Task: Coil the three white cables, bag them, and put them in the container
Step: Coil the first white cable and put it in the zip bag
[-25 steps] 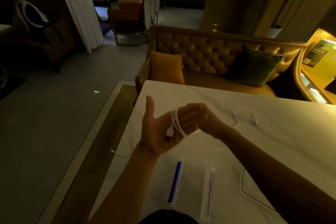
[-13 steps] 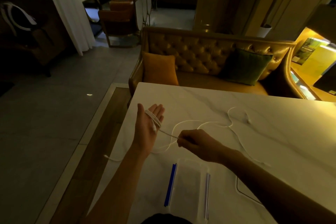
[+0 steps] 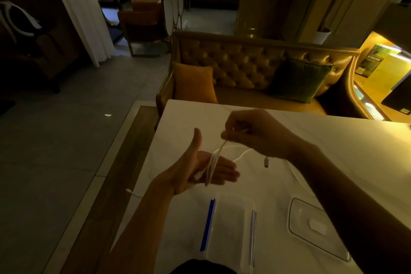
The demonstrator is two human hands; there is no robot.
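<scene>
L hand (image 3: 191, 165) lies spread, palm up, thumb raised, w/ the white cable (image 3: 211, 168) looped round its fingers. R hand (image 3: 255, 135) pinches the cable just above it (loose plug end dangles over the worktop (image 3: 344, 135)). Clear container (image 3: 233, 229) sits nearer the body.

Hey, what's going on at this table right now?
A person is coiling a white cable. Several loops lie around the fingers of the flat left hand, and the right hand pinches the strand just above it. The loose end, with its plug, trails below the right hand. A clear container and a blue-edged bag wait nearer the person.
</scene>
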